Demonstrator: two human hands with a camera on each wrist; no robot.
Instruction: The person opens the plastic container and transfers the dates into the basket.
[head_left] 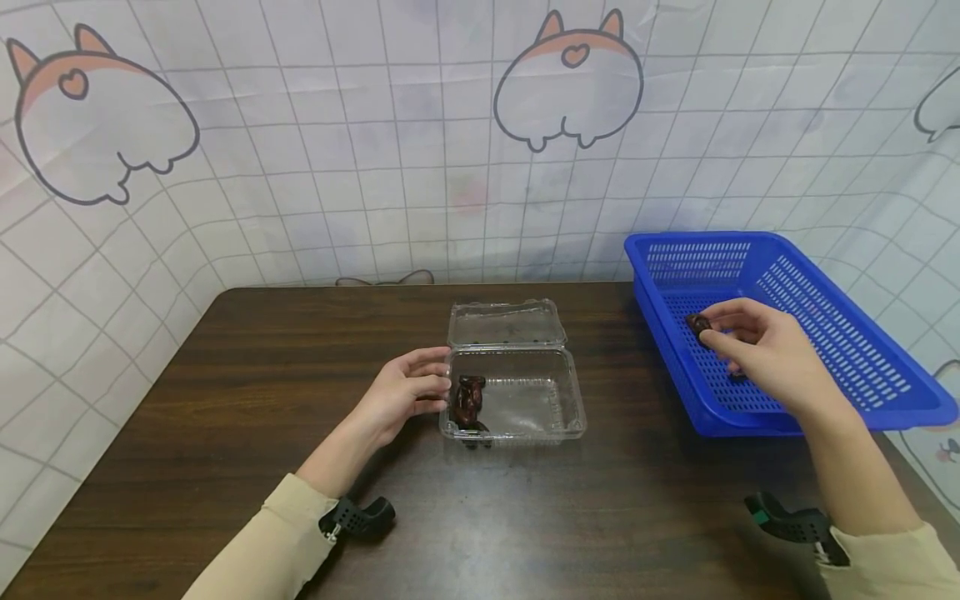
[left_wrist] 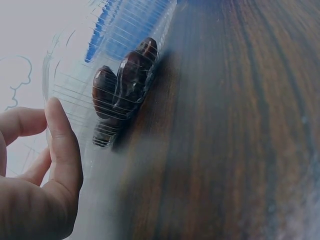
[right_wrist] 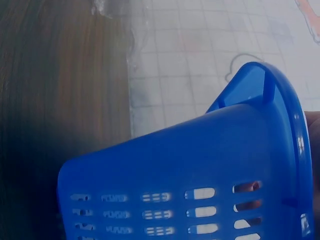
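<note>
A clear plastic clamshell box [head_left: 525,408] sits on the table with its lid [head_left: 507,323] raised. Several dark brown, glossy dates [head_left: 469,402] lie at its left end; the left wrist view shows the dates [left_wrist: 131,77] through the ribbed wall. My left hand [head_left: 405,392] touches the box's left edge with its fingertips, fingers fairly straight. Over the blue plastic basket [head_left: 675,379], my right hand [head_left: 772,350] pinches a date [head_left: 699,323] between thumb and fingers. Another dark piece [head_left: 738,376] shows beneath that hand. The basket's side mostly hides the right hand in the right wrist view.
The dark wood-grain table [head_left: 285,375] carries the box at its middle and the basket at its right. A white gridded sheet [head_left: 300,167] with cartoon outlines hangs behind the table and along its sides.
</note>
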